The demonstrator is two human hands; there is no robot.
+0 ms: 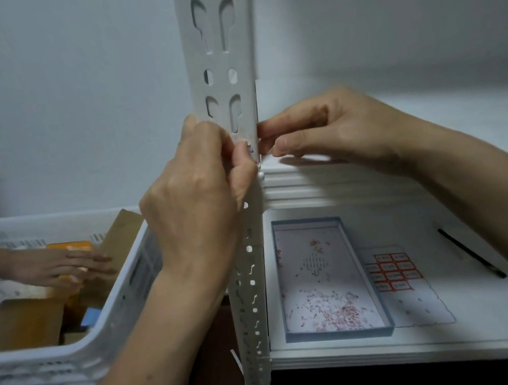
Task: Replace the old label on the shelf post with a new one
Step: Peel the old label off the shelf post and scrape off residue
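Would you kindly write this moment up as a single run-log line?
left hand: pinches label on shelf post | right hand: fingertips at label edge, grip unclear | sticker sheet: on lower shelf

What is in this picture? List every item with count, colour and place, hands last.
shelf post: one, white, centre, upright.
label: one, white with blue marks, on post between fingertips.
shelves: two, white, right of post.
tray: one, blue-grey rim, lower shelf, holding red-white scraps.
label sheet: one, red-bordered labels, right of tray.
pen: one, black, lower shelf, far right.
crate: one, white, left, holding cardboard boxes.
another person's hand: one, inside crate.
left hand: one, pinching label.
right hand: one, pinching label's right edge.
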